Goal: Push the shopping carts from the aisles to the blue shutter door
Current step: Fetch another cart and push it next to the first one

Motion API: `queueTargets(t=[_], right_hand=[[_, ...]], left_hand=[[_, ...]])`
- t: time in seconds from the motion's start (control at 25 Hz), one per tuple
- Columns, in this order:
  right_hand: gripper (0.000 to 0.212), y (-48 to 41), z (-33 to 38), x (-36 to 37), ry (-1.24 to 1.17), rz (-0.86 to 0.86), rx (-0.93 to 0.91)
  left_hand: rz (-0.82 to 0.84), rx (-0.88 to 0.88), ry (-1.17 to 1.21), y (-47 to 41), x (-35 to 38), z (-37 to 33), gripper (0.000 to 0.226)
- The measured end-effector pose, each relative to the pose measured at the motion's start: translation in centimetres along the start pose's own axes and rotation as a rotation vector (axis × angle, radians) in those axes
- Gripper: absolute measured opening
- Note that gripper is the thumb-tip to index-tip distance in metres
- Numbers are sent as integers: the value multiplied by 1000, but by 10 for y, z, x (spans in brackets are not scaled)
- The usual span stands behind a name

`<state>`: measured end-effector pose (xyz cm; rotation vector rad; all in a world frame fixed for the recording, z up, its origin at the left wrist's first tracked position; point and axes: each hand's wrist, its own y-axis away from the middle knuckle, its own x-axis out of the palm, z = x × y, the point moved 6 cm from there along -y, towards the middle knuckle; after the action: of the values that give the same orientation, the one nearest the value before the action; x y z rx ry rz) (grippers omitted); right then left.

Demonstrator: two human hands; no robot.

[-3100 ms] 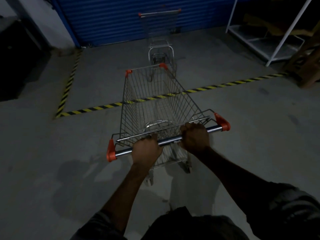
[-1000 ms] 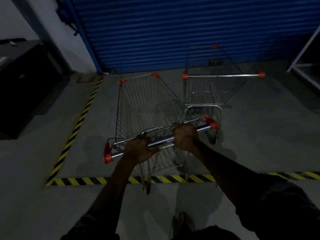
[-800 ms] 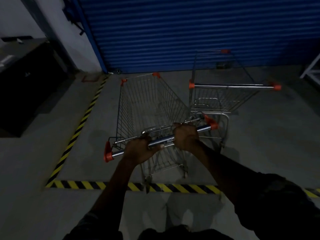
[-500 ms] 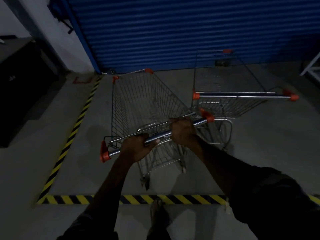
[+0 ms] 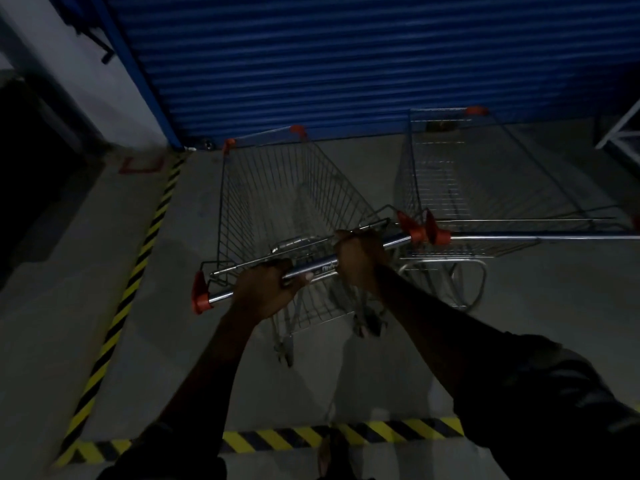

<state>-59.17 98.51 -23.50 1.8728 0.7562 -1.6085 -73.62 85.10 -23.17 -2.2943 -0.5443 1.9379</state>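
Gleaming dimly: silver wire cart (image 5: 252, 202), chrome handle (image 5: 221, 295), orange end caps (image 5: 199, 298).

Left grip (image 5: 264, 289), right grip (image 5: 361, 259), each clenched

Dim light. L hand (image 5: 265, 289) & R hand (image 5: 360, 259) both grip the handle (image 5: 221, 294) of a wire cart (image 5: 263, 188), fingers curled over the bar, R hand right of centre. Cart's nose sits near the blue shutter (image 5: 346, 57), w/ a strip of floor (image 5: 554, 323) between. A 2nd cart (image 5: 446, 174) stands just beside it on the right, nose also toward the shutter. The 2 carts' orange caps (image 5: 412, 230) look to be touching. Yellow-black tape (image 5: 138, 265) runs along the left & across the bottom, behind the cart. White rack (image 5: 623, 133) at far right edge.
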Motion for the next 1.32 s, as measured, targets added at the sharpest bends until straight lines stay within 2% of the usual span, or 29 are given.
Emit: queueTargets(t=[0.12, 0.24, 0.28, 0.36, 0.48, 0.56, 0.68, 0.88, 1.0, 1.2, 1.32], right_hand=[[31, -37, -6, 1, -23, -63, 73], [68, -54, -14, 4, -216, -162, 301], [82, -55, -14, 9, -270, -146, 318], [100, -47, -14, 15, -338, -146, 257], [111, -33, -22, 22, -356, -142, 183], [105, -26, -25, 20, -324, -157, 226], [83, -14, -31, 8, -279, -248, 316], [53, 35, -34, -15, -434, -439, 216], [43, 78, -30, -26, -505, -522, 156], [25, 152, -26, -32, -650, -425, 156], [30, 199, -30, -32, -707, -441, 130]], left_hand=[[-1, 22, -84, -33, 12, 20, 51], [-119, -56, -55, -52, 21, 23, 41], [-129, -84, 0, -54, 23, 21, 47], [-75, -85, 61, -56, 29, 22, 67], [7, -69, 127, -57, 30, 30, 76], [62, -90, 173, -63, 29, 33, 75], [71, -119, 257, -63, 18, 26, 68], [24, -184, 192, -31, -16, -10, 60], [-21, -189, 180, 0, -43, -43, 62], [-139, -222, 163, 67, -84, -100, 55], [-171, -233, 149, 109, -98, -135, 53]])
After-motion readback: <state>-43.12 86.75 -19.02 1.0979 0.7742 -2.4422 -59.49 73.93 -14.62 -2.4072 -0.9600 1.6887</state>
